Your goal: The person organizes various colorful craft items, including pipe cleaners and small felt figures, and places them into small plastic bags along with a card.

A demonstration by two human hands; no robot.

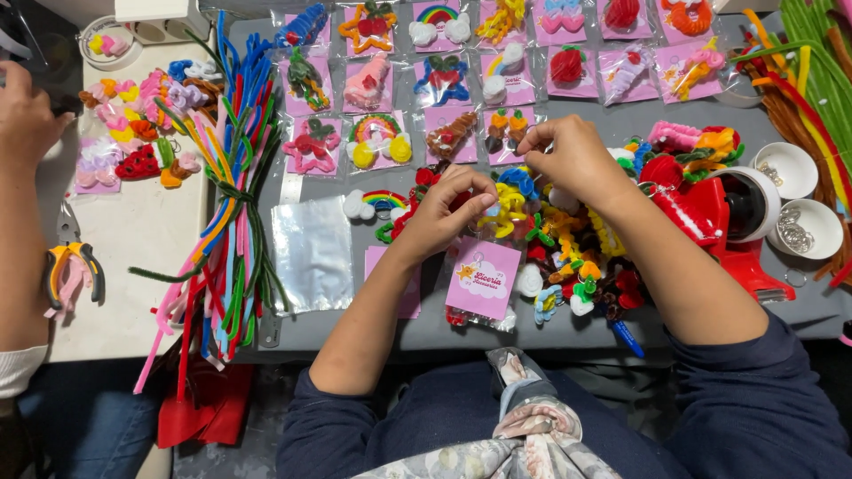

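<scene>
Pinching something small between thumb and fingertips, the left hand hovers over a heap of pipe-cleaner charms in the middle of the grey tabletop; what exactly it holds is too small to tell, though a yellow loop of fuzzy wire lies right under the fingers. The right hand is curled just beside it, fingertips pressed together on a small piece at the upper edge of the same heap, so both hands work close together at one spot, likely so that the tiny part stays steady.

Directly below the left hand lies a pink backing card in a clear sleeve, resting at the near edge of the heap. To its left, an empty clear plastic bag lies flat, and beyond that a long bundle of coloured pipe cleaners runs down the tabletop's left edge. Above the hands, rows of bagged finished charms on pink cards are laid out side by side, apparently to keep them sorted and visible. To the right stand a red tape dispenser and two small white bowls of metal rings, within easy reach of the right hand, with more green and brown pipe cleaners at the far right corner.

On a separate white surface to the left, another person's arm rests near a pair of yellow-handled pliers.
</scene>
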